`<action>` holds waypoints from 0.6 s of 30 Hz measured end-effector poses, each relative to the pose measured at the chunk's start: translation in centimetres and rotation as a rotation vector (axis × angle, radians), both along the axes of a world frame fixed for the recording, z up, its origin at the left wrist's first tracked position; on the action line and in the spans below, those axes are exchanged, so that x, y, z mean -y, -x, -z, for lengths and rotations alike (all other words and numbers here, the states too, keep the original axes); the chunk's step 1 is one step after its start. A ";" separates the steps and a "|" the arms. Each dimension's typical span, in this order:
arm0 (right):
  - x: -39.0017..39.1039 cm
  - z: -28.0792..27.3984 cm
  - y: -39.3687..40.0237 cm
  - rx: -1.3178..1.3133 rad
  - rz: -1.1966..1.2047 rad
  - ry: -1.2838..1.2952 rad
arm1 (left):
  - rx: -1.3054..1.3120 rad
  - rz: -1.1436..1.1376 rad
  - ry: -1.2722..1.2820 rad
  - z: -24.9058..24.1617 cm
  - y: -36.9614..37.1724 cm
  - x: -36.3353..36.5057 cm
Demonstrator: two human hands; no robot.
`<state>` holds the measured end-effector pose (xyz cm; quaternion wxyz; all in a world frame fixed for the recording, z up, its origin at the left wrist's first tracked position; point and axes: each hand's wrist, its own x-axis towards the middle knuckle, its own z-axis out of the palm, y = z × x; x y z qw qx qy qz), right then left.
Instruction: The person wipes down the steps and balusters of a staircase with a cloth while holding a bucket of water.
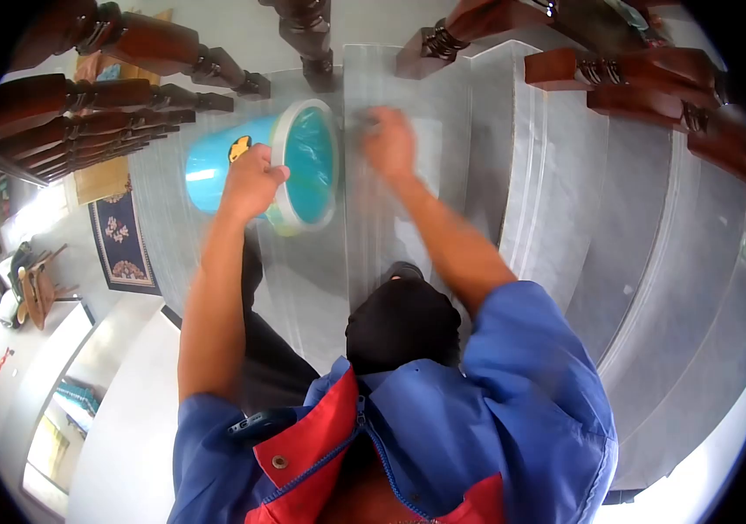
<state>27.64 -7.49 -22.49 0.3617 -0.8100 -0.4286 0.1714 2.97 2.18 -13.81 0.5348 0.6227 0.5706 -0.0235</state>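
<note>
Smooth blue jacket [530, 384] cloth with red flaps [303, 437] lay nearest, at six o'clock. At ten o'clock, a glossy turquoise plastic bin [216, 175] was tipped sideways, its round mouth facing three, its clear liner [310, 162] crinkled. The left hand [250, 185] gripped its pale rim [282, 135]; the right hand [390, 144], at twelve, was too blurred to tell its grasp. Turned wooden balusters [159, 44] at ten and two hemmed the grey-streaked steps [556, 201].

Right of the bucket [216, 179], the right hand [390, 144] is motion-blurred; whether its fingers hold anything cannot be told. The left hand [250, 185] hides a patch of the bucket's side. Above the bucket, the top edge cuts a baluster [307, 31]. Below-left of the bucket, teal items [78, 397] are too small to identify.
</note>
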 end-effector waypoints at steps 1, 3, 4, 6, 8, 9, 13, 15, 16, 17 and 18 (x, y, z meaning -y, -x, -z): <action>-0.6 0.0 -1.3 0.075 0.063 0.035 | -0.002 -0.002 -0.009 -0.1 0.0 -0.2; -1.9 0.3 -5.5 0.251 0.225 0.097 | 0.008 -0.024 0.022 -0.1 -0.2 -0.1; -2.3 1.6 -5.5 0.251 0.232 0.101 | 0.007 -0.017 0.026 0.2 -0.2 0.1; -2.5 5.1 -3.4 0.356 -0.016 0.108 | 0.032 -0.055 0.018 0.9 -0.5 0.2; -1.9 5.6 2.8 0.113 -0.377 0.073 | 0.024 -0.020 -0.003 0.0 -1.1 0.2; -0.9 4.5 4.9 -0.003 -0.708 0.055 | 0.007 -0.004 -0.020 -0.4 -1.1 0.6; 1.6 -0.2 3.1 0.076 -0.383 -0.030 | 0.012 0.011 0.026 0.3 0.1 0.7; 1.8 0.4 -3.2 0.385 -0.110 0.024 | 0.010 -0.007 0.027 0.2 0.5 1.1; 1.9 -1.2 -6.1 0.484 0.008 0.070 | 0.021 -0.018 0.016 0.2 0.4 1.0; 2.9 0.7 -9.3 0.550 0.036 0.184 | 0.021 -0.021 0.017 0.5 0.5 1.0; 3.5 2.7 -11.3 0.613 0.066 0.300 | 0.019 -0.011 0.021 1.1 0.8 1.2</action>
